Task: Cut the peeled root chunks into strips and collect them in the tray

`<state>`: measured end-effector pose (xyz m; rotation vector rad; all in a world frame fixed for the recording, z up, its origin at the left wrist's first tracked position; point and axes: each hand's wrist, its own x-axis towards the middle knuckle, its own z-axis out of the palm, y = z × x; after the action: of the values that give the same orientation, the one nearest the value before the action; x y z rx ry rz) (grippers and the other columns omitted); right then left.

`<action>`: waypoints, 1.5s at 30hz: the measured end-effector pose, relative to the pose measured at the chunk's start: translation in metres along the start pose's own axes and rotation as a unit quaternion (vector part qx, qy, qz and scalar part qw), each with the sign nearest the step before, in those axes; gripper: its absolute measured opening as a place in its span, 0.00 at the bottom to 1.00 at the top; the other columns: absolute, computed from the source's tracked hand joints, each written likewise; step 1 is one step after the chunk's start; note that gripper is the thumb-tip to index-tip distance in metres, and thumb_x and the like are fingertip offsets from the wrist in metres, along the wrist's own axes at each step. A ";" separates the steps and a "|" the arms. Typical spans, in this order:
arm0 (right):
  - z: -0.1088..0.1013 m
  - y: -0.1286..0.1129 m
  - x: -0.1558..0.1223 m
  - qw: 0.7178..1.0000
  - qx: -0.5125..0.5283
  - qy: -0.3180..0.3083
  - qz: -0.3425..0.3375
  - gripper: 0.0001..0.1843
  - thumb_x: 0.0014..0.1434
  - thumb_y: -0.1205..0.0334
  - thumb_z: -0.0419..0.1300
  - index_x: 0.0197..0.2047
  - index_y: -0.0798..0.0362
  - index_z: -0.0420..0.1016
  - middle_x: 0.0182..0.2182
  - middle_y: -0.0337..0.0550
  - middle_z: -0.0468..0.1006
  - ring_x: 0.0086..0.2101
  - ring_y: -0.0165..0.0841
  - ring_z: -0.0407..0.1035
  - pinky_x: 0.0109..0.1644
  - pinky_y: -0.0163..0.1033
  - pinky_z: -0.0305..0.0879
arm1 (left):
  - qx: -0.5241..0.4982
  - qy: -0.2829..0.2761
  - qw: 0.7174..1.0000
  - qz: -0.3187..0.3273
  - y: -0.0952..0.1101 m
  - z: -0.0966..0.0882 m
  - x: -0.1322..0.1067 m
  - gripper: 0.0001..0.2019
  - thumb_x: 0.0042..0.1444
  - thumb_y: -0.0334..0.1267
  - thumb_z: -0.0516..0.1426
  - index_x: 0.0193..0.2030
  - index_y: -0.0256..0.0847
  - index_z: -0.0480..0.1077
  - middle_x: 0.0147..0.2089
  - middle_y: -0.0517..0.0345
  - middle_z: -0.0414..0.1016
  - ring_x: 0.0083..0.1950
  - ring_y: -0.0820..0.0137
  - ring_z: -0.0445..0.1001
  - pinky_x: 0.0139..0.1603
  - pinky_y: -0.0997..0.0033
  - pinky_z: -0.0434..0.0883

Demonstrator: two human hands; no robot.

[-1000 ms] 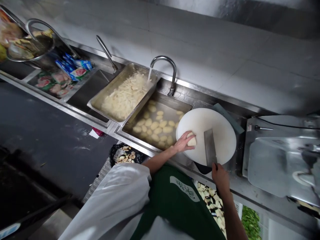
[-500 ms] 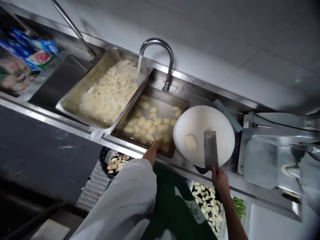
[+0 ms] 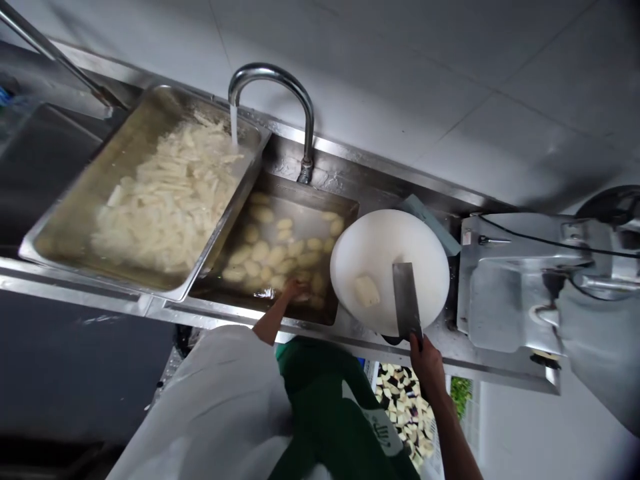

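Note:
My left hand (image 3: 295, 289) is at the water in the sink (image 3: 325, 313), among several peeled potatoes (image 3: 276, 256); its fingers are partly hidden and blurred, so I cannot tell whether they hold one. My right hand (image 3: 426, 363) is closed around the handle of a cleaver (image 3: 406, 293). The blade rests over the round white cutting board (image 3: 380, 243), to the right of the sink. On the board, left of the blade, lies a pale potato piece (image 3: 367, 291).
A steel pan (image 3: 75, 217) of pale cut strips (image 3: 165, 200) in water stands left, under a running faucet (image 3: 273, 70). A metal machine (image 3: 500, 293) sits right. Below the counter are cubed eggplant (image 3: 405, 407) and chopped greens (image 3: 461, 393).
The view has swung right, so the counter things appear further left. My left hand shows more above the water than before. My right hand still holds the cleaver over the board.

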<state>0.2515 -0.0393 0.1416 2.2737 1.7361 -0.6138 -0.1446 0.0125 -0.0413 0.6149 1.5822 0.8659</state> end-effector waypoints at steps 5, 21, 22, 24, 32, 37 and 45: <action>-0.001 0.003 0.006 1.000 -0.019 -0.001 -0.014 0.21 0.70 0.52 0.48 0.43 0.57 0.76 0.35 0.56 0.82 0.36 0.41 0.76 0.37 0.38 0.59 | -0.092 -0.031 0.991 -0.092 0.030 -0.030 -0.009 0.16 0.58 0.49 0.63 0.44 0.38 0.74 0.39 0.53 0.80 0.38 0.67 0.78 0.37 0.69 0.76; 0.001 0.004 0.011 0.998 -0.022 0.016 -0.061 0.18 0.71 0.57 0.49 0.43 0.59 0.77 0.33 0.54 0.82 0.34 0.39 0.75 0.35 0.37 0.58 | 0.086 0.103 0.974 0.184 0.209 0.150 0.020 0.16 0.58 0.45 0.66 0.47 0.38 0.71 0.50 0.44 0.74 0.58 0.58 0.72 0.62 0.57 0.66; 0.002 0.004 0.011 0.997 -0.022 0.016 -0.067 0.18 0.71 0.57 0.50 0.43 0.59 0.77 0.33 0.54 0.82 0.34 0.39 0.75 0.35 0.37 0.58 | 0.133 0.134 0.960 0.205 0.208 0.149 0.021 0.17 0.58 0.46 0.66 0.48 0.38 0.72 0.53 0.41 0.72 0.62 0.55 0.68 0.65 0.55 0.63; 0.003 0.005 0.012 0.997 -0.020 0.018 -0.078 0.18 0.71 0.57 0.50 0.43 0.59 0.77 0.33 0.53 0.82 0.34 0.39 0.75 0.35 0.37 0.57 | 0.187 0.183 0.938 0.226 0.202 0.138 0.014 0.20 0.59 0.50 0.64 0.51 0.38 0.71 0.58 0.38 0.68 0.65 0.53 0.63 0.67 0.55 0.59; 0.007 0.014 0.021 0.997 -0.026 -0.002 -0.078 0.21 0.72 0.54 0.48 0.44 0.60 0.78 0.36 0.56 0.83 0.37 0.42 0.76 0.37 0.38 0.59 | 0.335 0.022 0.928 0.161 0.119 0.139 -0.079 0.28 0.55 0.60 0.63 0.52 0.38 0.73 0.53 0.38 0.72 0.57 0.49 0.72 0.56 0.57 0.69; 0.004 0.008 0.019 0.996 -0.020 0.012 -0.085 0.21 0.72 0.55 0.48 0.45 0.60 0.79 0.38 0.56 0.83 0.39 0.41 0.76 0.39 0.37 0.59 | 0.295 -0.048 0.942 0.155 0.118 0.170 -0.085 0.34 0.49 0.51 0.69 0.60 0.40 0.69 0.56 0.41 0.72 0.52 0.55 0.76 0.54 0.60 0.73; -0.020 -0.005 -0.006 0.996 -0.017 -0.050 -0.070 0.22 0.75 0.55 0.44 0.48 0.59 0.76 0.40 0.56 0.82 0.42 0.40 0.77 0.43 0.37 0.61 | 0.244 -0.019 0.934 0.260 0.106 0.181 -0.075 0.29 0.50 0.51 0.69 0.54 0.37 0.73 0.47 0.45 0.73 0.51 0.56 0.74 0.57 0.56 0.72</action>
<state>0.2489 -0.0347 0.1624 2.0734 1.8535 -0.7068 0.0396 0.0514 0.0791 1.4461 1.6326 0.8273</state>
